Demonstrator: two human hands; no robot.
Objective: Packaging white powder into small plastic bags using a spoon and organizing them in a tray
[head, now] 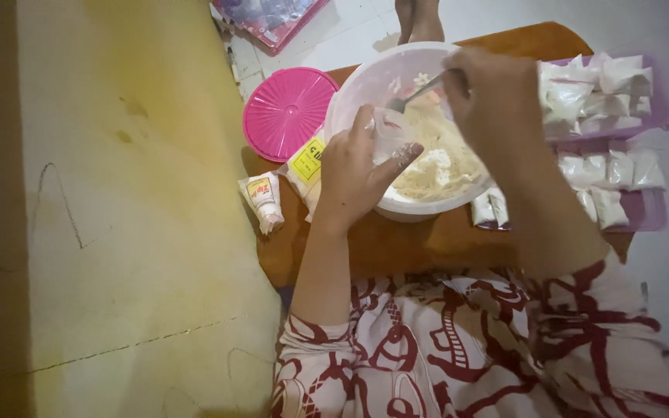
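White bowl [350,101] on the brown surface [396,248] holds pale shredded food [439,159]. Right hand [493,97], grip clamped on a metal fork [412,97], works over it; left hand [354,174] pinches a clear plastic bag [389,131] at the rim. Pink lid [288,112] sits beside. Filled packets [602,97] crowd a purple tray [648,209]; fork tines hard to make out.

Metal spoon [416,94] tilted into white bowl [365,85]
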